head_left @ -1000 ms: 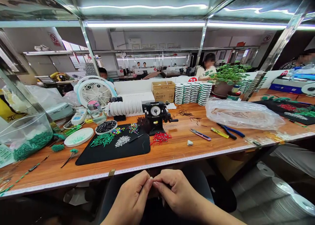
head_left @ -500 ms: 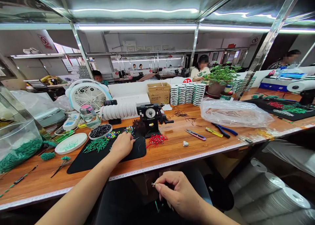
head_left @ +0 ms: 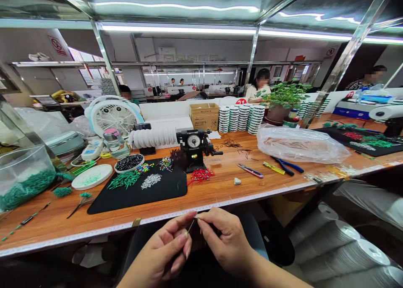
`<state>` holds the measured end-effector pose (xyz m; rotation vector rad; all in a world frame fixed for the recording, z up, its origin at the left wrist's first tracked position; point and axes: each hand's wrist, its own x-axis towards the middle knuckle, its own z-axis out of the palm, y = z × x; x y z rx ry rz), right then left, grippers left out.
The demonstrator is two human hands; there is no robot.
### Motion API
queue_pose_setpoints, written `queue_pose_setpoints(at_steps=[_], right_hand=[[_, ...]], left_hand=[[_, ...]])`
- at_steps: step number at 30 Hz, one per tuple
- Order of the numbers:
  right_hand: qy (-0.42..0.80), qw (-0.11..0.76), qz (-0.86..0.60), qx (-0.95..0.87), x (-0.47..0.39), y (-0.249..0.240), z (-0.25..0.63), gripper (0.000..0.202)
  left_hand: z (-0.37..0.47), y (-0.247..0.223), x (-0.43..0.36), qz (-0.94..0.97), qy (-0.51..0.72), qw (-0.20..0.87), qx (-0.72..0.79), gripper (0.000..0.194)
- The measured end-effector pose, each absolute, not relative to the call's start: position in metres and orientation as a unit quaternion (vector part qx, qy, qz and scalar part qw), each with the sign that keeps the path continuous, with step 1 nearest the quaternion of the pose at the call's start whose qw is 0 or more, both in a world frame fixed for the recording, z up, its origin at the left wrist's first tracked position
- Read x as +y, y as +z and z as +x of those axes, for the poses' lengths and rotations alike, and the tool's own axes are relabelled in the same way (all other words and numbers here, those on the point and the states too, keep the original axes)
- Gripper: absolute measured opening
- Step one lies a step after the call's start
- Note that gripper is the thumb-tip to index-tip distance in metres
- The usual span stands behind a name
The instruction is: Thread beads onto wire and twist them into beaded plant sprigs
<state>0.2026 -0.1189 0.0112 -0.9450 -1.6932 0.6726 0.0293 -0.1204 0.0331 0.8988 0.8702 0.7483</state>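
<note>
Here, lower centre, left hand [head_left: 168, 247] is gripping rod [head_left: 191, 226], right hand [head_left: 224, 236] pinching tiny piece [head_left: 195, 217]; rod probably handling light, stiff; hold behind tip.

From a single head-worn camera, the wood-grain workbench [head_left: 217, 192] is viewed forward and downward across its near edge; the left hand [head_left: 166, 246] and right hand [head_left: 225, 239] are framed close at the bottom, the back wall [head_left: 231, 46] far off.

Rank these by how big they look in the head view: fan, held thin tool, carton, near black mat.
Largest to smallest:
1. Near black mat
2. Fan
3. Carton
4. Thin tool, judging only its visible part; fingers hide some.
</note>
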Motion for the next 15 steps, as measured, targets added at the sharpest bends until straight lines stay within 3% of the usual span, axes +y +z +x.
queue_pose_setpoints(at_steps=[9,15], right_hand=[[0.227,0.492,-0.387,-0.746,-0.121,0.004,0.196,0.019],[0.156,0.409,-0.358,-0.825,-0.121,-0.004,0.196,0.025]], left_hand=[[0.028,0.031,-0.123,0.334,0.386,0.771,0.380,0.029],[0.030,0.026,-0.123,0.312,0.398,0.768,0.393,0.034]])
